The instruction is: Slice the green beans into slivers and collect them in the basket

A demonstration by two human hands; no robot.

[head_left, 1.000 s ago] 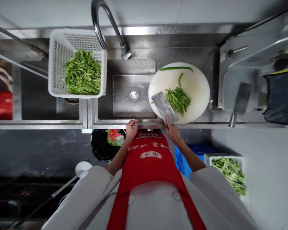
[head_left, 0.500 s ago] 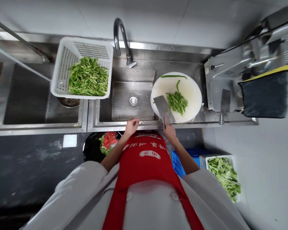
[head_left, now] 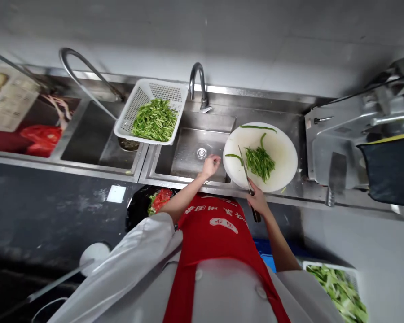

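Observation:
My right hand [head_left: 257, 200] grips the handle of a cleaver [head_left: 245, 168], its blade on edge over the round white cutting board [head_left: 286, 157]. Just right of the blade lies a pile of cut green strips [head_left: 261, 162]. One curved green pepper piece [head_left: 234, 156] rests left of the blade, and a long one [head_left: 258, 128] near the board's far edge. Over the front of the sink, left of the board, is my left hand [head_left: 211, 165], fingers curled together; whether something small is between them cannot be made out.
A white basket [head_left: 121, 128] of cut green strips stands left of the faucet [head_left: 197, 74]. A second cleaver [head_left: 336, 172] lies at the right by a metal machine [head_left: 323, 121]. Below are a black bin [head_left: 134, 208] and a crate of leafy greens [head_left: 340, 291].
The cleaver has turned from lying flat to standing on edge. A curved green piece now shows left of it. My left hand has risen from the sink's front rim. The view has shifted left.

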